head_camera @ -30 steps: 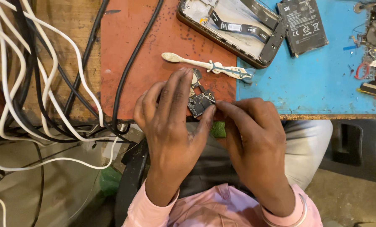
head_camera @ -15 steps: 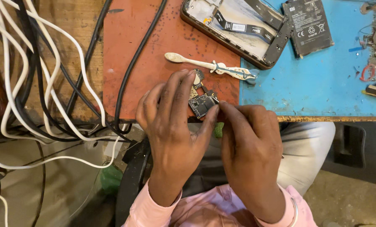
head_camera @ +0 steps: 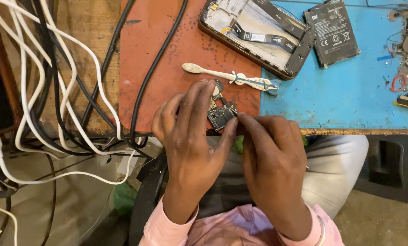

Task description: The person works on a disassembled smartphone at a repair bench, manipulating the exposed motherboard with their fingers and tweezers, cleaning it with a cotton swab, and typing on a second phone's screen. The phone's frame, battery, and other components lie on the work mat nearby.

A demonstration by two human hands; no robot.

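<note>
Single head view, looking steeply down, close over both hands at the near edge of the surface (head_camera: 350, 105). Lap and floor below, cables left.

You have two hands (head_camera: 195, 141) (head_camera: 272, 155), one circuit board (head_camera: 221, 117), one opened phone (head_camera: 254, 34), one battery (head_camera: 332, 32) and one white spudger (head_camera: 229, 76).

— What colours is the worktop (head_camera: 350, 105)?
— Blue on the right, worn rust-red on the left, speckled with small dark dots.
— And the cables (head_camera: 53, 91)?
— White ones tangled with black ones.
— The small circuit board (head_camera: 221, 117)?
— Dark, nearly black. The sleeves (head_camera: 167, 230) are pale pink, the spudger (head_camera: 231, 77) cream.
</note>
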